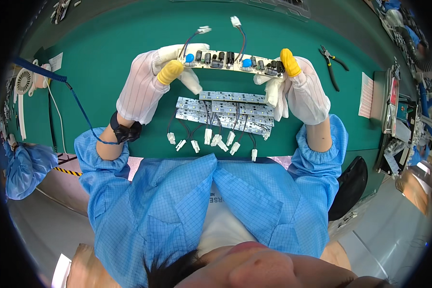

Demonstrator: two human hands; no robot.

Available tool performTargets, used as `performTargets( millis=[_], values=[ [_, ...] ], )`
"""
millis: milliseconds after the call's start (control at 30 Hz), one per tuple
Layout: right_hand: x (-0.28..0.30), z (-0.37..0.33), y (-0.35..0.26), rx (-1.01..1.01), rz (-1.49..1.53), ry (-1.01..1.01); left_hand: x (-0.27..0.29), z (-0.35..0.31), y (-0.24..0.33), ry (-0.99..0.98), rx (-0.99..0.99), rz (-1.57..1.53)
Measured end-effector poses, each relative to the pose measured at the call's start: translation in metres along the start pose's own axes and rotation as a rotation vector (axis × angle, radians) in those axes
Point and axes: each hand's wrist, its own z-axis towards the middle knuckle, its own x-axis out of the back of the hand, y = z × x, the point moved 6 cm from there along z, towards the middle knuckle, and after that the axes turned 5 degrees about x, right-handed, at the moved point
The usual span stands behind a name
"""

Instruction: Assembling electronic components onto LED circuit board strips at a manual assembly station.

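Observation:
Between my hands is a long, narrow circuit board (221, 61), held level by its two ends above the green mat. Black cylindrical parts and two blue discs stand on it, and two wire leads with white connectors stick up past its far edge. My left hand (164, 72), in a white striped glove with a yellow thumb cover, is closed on the left end. Gloved the same way, my right hand (295, 79) pinches the right end. Nearer to me, several white LED strip boards (235, 106) lie overlapped, their thin wires ending in white plug connectors (208, 136).
Yellow-and-black pliers (329, 67) lie right of my right hand, with a printed sheet (366, 95) beyond. A white fan (28, 79) stands far left. A blue cord (84, 113) runs to a black strap on my left wrist. Another person's blue sleeve (31, 168) shows at left.

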Motion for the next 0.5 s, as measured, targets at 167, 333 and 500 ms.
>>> performTargets(
  millis=[167,333,500],
  values=[
    [-0.016,0.000,-0.011,-0.074,-0.214,0.154,-0.019,0.000,0.010,-0.071,0.017,-0.743],
    [-0.027,0.009,-0.018,0.163,-0.542,0.157,-0.006,0.008,0.018,-0.084,-0.008,-0.310],
    [-0.045,0.004,-0.072,0.750,-0.488,0.209,0.061,0.014,-0.080,0.075,0.273,-0.354]
  ],
)
